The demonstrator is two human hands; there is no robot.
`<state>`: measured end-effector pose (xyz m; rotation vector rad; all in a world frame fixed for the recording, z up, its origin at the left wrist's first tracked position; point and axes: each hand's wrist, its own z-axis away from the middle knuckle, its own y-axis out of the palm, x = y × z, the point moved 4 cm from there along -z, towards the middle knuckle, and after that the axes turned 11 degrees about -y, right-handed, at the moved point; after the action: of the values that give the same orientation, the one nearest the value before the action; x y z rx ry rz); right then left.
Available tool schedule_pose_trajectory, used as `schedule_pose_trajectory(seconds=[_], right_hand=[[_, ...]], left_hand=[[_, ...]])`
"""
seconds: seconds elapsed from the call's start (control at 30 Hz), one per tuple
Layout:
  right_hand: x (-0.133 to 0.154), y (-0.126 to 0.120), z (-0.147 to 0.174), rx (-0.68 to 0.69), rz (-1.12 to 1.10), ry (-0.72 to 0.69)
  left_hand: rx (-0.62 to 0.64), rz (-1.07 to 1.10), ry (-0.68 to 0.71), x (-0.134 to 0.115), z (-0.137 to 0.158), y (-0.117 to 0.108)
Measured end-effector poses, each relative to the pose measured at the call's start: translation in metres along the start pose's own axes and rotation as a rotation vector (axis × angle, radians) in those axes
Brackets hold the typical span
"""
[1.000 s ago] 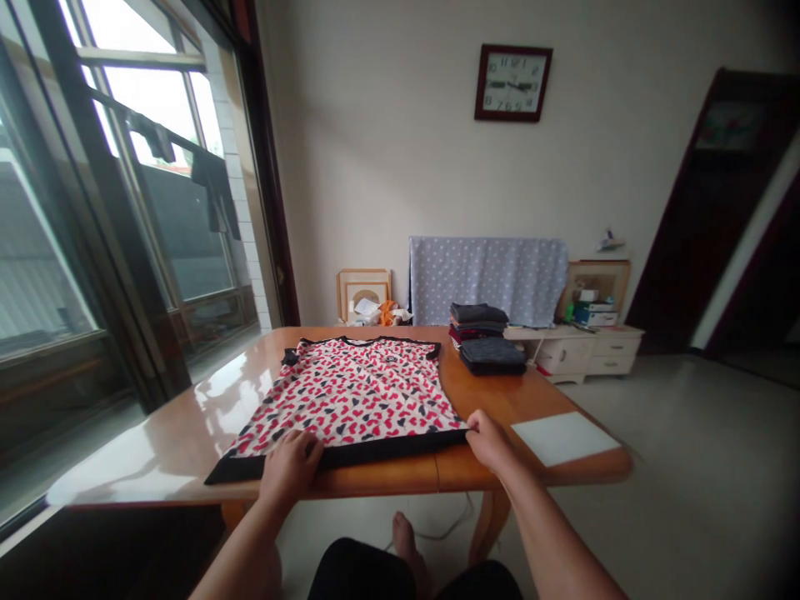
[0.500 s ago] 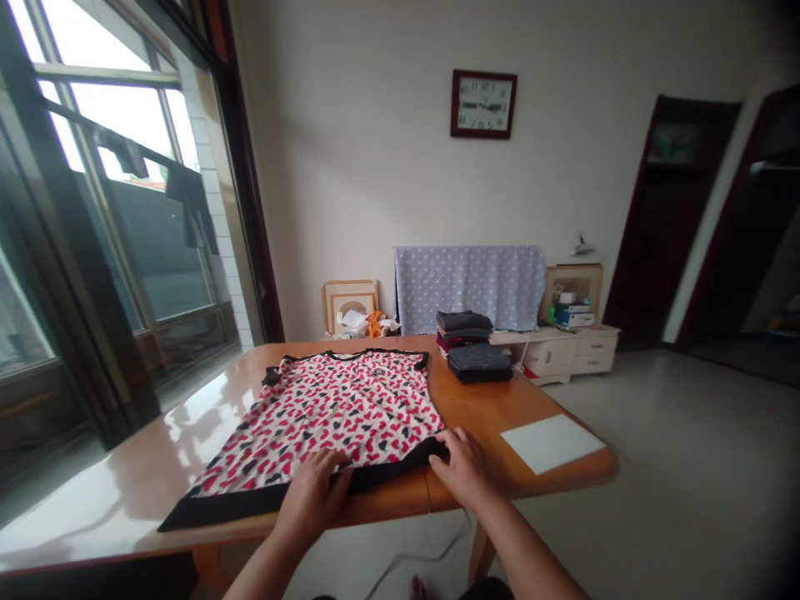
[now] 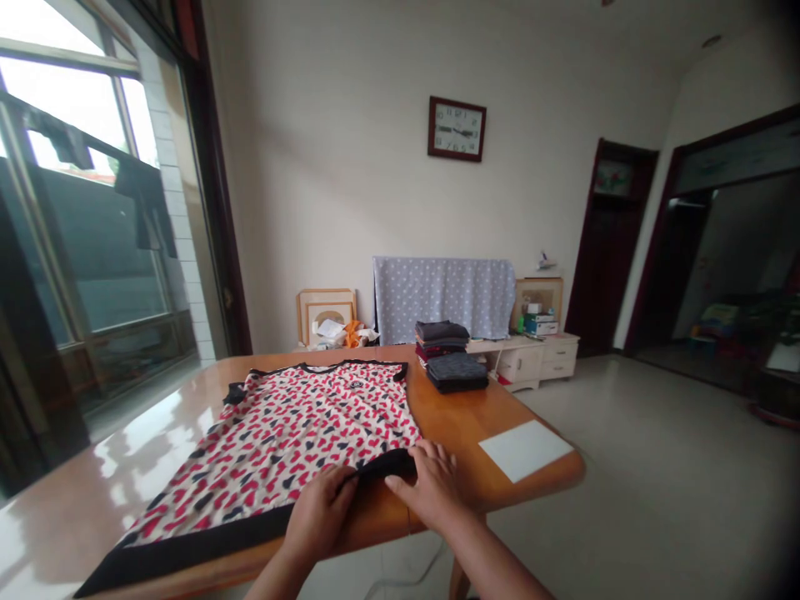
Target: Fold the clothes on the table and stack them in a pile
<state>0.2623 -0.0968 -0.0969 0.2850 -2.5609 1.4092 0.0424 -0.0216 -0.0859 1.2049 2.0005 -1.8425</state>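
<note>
A short-sleeved shirt [image 3: 293, 442] with red and black hearts on a pale ground lies spread on the table, its neckline at the far side and its wide black hem toward me. My left hand [image 3: 322, 507] grips the hem right of its middle, thumb and fingers closed on the black band, which is bunched and slightly raised there. At the hem's right corner rests my right hand [image 3: 431, 485], fingers on the fabric edge and thumb spread apart from them. The left part of the hem lies flat along the table's front edge.
The wooden table [image 3: 456, 442] has a rounded right end. On it are folded dark clothes [image 3: 455, 368] in two stacks behind the shirt and a white sheet [image 3: 525, 450] to the right. Beyond stands a low white cabinet [image 3: 537, 360]; a window [image 3: 106, 283] is at left.
My view has swung right and up a little. My left hand has closed on the hem and bunched it toward the right hand; the right thumb has spread away from the fingers.
</note>
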Motion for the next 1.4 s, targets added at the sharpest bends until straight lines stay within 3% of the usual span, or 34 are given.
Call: schedule_pose_trajectory(seconds=[0.13, 0.3, 0.57, 0.73, 0.93, 1.13, 1.4], right_hand=[[0.023, 0.001, -0.009, -0.085, -0.002, -0.034], [0.034, 0.008, -0.018, -0.08, 0.017, -0.013], [-0.015, -0.006, -0.01, -0.087, 0.107, 0.152], [-0.016, -0.012, -0.004, -0.123, -0.037, 0.086], [-0.012, 0.0, 0.0, -0.076, 0.052, 0.093], [-0.037, 0.009, 0.015, -0.054, 0.064, 0.036], [-0.068, 0.013, 0.036, -0.138, -0.17, -0.008]], left_hand=[[0.001, 0.146, -0.042, 0.008, 0.001, 0.0], [0.028, 0.189, -0.008, 0.005, 0.005, 0.001], [0.057, 0.124, 0.018, 0.003, 0.006, 0.001], [0.055, 0.071, 0.01, -0.001, 0.007, -0.002], [0.047, 0.022, 0.018, -0.008, 0.012, -0.005], [-0.002, 0.018, 0.012, -0.016, 0.02, -0.011], [-0.079, -0.093, 0.084, -0.011, 0.027, 0.003]])
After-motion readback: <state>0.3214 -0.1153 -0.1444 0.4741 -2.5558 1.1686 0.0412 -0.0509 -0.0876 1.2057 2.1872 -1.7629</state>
